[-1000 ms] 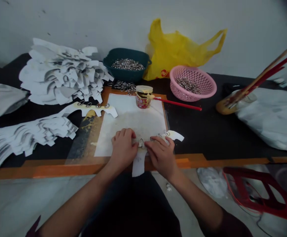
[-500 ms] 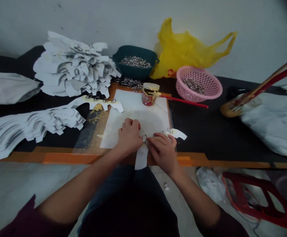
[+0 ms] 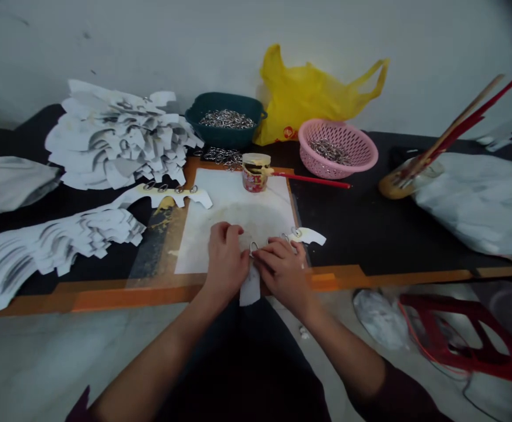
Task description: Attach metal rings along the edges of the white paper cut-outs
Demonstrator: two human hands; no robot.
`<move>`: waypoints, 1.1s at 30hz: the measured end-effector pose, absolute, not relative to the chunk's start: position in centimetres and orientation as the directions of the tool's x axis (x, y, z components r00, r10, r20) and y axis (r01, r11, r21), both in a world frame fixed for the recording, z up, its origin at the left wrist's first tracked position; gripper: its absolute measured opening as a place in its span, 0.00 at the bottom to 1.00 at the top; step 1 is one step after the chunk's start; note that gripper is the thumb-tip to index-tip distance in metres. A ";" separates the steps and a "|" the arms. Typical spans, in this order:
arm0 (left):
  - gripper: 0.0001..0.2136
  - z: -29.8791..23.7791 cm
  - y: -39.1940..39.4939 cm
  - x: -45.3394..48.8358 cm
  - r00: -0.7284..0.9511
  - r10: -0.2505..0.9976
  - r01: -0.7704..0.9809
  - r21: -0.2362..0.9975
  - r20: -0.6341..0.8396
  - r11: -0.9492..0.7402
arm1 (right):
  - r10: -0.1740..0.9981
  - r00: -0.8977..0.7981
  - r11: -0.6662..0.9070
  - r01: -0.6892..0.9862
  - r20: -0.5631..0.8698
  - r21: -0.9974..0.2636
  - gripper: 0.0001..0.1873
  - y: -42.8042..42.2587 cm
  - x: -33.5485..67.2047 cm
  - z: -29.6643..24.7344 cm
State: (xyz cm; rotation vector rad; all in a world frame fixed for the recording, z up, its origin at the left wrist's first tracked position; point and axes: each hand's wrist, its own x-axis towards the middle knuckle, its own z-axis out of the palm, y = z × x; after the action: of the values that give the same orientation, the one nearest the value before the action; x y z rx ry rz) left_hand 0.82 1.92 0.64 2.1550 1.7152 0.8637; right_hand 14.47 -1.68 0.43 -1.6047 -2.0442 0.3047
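A white cut-out strip (image 3: 251,288) lies across the near edge of a pale glue-stained sheet (image 3: 233,205), its far end (image 3: 308,236) reaching right past the sheet. Several metal rings sit along it, one small oval ring (image 3: 253,247) standing between my hands. My left hand (image 3: 226,258) is curled on the strip, left of that ring. My right hand (image 3: 281,271) presses the strip just right of it, fingertips by the rings. Much of the strip is hidden under both hands. A glue jar (image 3: 256,173) with a red-handled brush (image 3: 312,181) stands at the sheet's far edge.
Stacks of white cut-outs (image 3: 115,140) lie to the left, beside a strip with rings (image 3: 172,195). A teal tub of rings (image 3: 224,120) and a pink basket of rings (image 3: 337,149) stand behind. A yellow plastic bag (image 3: 308,97), white sacking (image 3: 475,202) and a red stool (image 3: 462,334) are nearby.
My hands have drawn slightly closer together around the ring on the strip. The whole scene has shifted a little in view as my head moved.
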 end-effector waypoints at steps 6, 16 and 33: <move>0.16 -0.5 1.3 0.8 0.304 0.882 0.620 0.629 0.359 -0.470 | 0.952 -0.175 0.276 0.841 0.250 -0.464 0.08 -1.6 14.5 0.9; 0.13 -0.4 1.2 0.1 0.405 0.850 0.660 0.535 0.338 -0.528 | 0.956 -0.178 0.275 0.819 0.232 -0.504 0.08 -1.5 14.7 0.9; 0.06 0.4 2.2 -0.1 0.482 0.856 0.615 0.624 0.187 -0.482 | 0.964 -0.087 0.213 0.817 0.251 -0.536 0.03 -0.8 14.7 0.5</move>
State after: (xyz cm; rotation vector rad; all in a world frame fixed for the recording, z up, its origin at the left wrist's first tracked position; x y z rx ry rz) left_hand -0.13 2.24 0.42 2.2519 1.2164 0.6706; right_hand 14.75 -0.82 0.51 -1.6427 -1.9427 0.3490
